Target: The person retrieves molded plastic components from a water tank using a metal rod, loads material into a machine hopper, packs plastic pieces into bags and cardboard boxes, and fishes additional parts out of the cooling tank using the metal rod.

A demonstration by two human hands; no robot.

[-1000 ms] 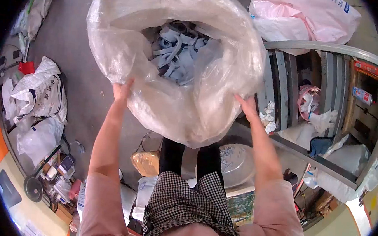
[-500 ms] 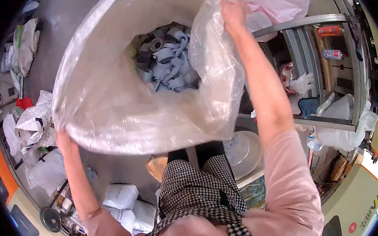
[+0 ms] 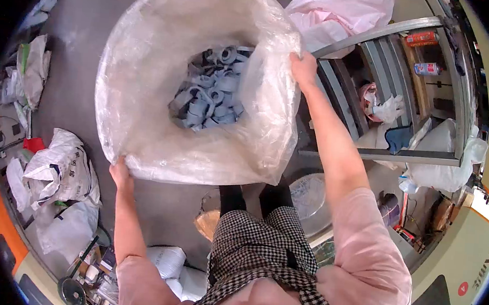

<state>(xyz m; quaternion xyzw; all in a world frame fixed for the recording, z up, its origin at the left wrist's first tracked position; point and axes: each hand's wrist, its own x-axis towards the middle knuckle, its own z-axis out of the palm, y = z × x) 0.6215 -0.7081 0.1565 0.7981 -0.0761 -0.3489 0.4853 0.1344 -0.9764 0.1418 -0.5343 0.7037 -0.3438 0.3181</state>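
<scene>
A large clear plastic bag (image 3: 147, 89) spreads wide in front of me, its mouth facing up. Deep inside it lie many grey curved plastic parts (image 3: 215, 91). My left hand (image 3: 121, 175) is closed on the bag's rim at the near left corner. On the right side, my right hand (image 3: 303, 71) grips the rim higher up. The fingertips of both hands are partly hidden by the folded film.
A metal frame rack (image 3: 380, 153) stands at the right with a spray can (image 3: 427, 69) on it. White woven sacks (image 3: 64, 171) lie at the left. A pink bag (image 3: 345, 15) sits behind, and a round clear tub (image 3: 308, 199) is near my legs.
The bag's mouth has become rounder and more upright. My left hand has shifted right and slightly up with the rim; my right hand has come down a little.
</scene>
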